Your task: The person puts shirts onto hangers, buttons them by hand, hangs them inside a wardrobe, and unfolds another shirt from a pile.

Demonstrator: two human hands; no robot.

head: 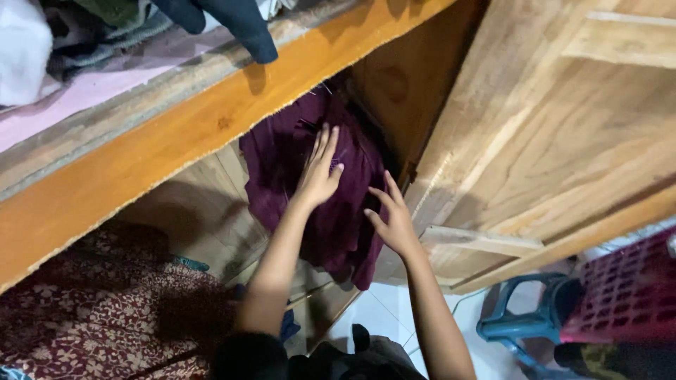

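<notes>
Your left hand (319,171) lies flat on a dark purple cloth (310,190), with the fingers straight and a little spread; it presses on the fabric and does not close around it. Your right hand (391,219) touches the same cloth at its right edge, the fingers open and bent slightly, and it does not grip either. The 2 hands are apart, both on the cloth.

The cloth sits inside a wooden wardrobe (211,127), under the orange-brown shelf edge, and it hangs down over the lower shelf. To the right of it stands the open wooden door (556,141). On the upper shelf you see piled clothes (105,28). Lower left lies a dark red floral fabric (91,309). At the lower right stand a blue plastic stool (524,324) and a pink basket (627,288).
</notes>
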